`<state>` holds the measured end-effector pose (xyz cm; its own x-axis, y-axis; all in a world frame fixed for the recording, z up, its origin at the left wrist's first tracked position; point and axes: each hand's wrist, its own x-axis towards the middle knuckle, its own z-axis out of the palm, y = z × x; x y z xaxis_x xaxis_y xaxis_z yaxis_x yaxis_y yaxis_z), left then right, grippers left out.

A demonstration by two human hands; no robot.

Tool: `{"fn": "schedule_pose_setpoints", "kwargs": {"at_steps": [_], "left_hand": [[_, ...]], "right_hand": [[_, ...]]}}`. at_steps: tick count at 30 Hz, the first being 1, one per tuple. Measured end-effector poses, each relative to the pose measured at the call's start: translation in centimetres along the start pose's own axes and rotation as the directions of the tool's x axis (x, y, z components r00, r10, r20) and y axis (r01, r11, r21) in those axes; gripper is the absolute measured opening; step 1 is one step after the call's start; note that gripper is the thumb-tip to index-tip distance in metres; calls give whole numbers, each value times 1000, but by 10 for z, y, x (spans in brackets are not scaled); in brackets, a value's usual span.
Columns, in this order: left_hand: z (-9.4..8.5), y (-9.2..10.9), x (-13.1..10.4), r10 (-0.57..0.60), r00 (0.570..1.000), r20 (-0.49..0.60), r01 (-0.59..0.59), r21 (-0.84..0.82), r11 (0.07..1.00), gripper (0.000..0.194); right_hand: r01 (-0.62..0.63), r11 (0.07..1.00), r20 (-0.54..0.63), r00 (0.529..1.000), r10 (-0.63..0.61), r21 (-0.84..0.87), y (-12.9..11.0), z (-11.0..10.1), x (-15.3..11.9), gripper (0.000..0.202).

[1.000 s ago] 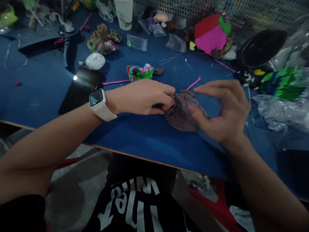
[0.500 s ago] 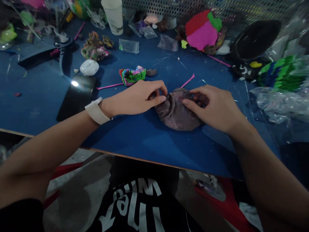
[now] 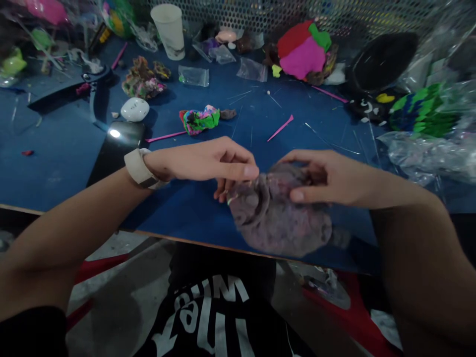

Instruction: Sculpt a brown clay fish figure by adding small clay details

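Observation:
A lumpy grey-purple piece of modelling clay (image 3: 286,223) is near the front edge of the blue table, slightly blurred by motion. It has a round, ridged swirl on its left part. My left hand (image 3: 226,166) grips its upper left edge between thumb and curled fingers. On its upper right, my right hand (image 3: 323,181) is closed with the thumb on top and the fingers partly hidden behind. A pink plastic tool (image 3: 280,128) lies on the table just beyond the clay.
A phone (image 3: 119,148) with its light on and a white earbud case (image 3: 135,109) lie left. Behind are a multicoloured clay lump (image 3: 201,120), a paper cup (image 3: 170,32) and small plastic bags (image 3: 253,70). A black bowl (image 3: 383,62) and crumpled plastic (image 3: 427,153) sit right.
Both hands and the clay have come nearer the table's front edge. More of the clay's surface shows now, and the pink tool behind it is fully uncovered.

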<state>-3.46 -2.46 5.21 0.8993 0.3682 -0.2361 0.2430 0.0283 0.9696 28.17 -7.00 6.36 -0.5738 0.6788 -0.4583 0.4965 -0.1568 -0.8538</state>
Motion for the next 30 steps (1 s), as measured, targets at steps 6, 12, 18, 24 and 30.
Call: {"fn": "schedule_pose_setpoints", "kwargs": {"at_steps": [6,12,18,24,30], "left_hand": [[9,0,2,-181,923,340,169,64,984,41],[12,-6,5,-19,982,189,-28,244,969,36],[34,-23,18,471,881,36,-299,815,497,35],[27,-34,18,313,950,-16,-80,953,293,59],[-2,-42,11,276,946,-170,85,952,295,72]], "right_hand": [[15,987,310,950,35,-157,-4,13,5,42],[164,945,380,924,-46,-284,-15,2,-1,39],[259,923,508,857,-83,-286,-21,-9,-9,38],[255,948,458,877,-142,-193,-18,-1,-4,37],[153,986,219,966,-135,-66,-4,-2,6,39]]}}
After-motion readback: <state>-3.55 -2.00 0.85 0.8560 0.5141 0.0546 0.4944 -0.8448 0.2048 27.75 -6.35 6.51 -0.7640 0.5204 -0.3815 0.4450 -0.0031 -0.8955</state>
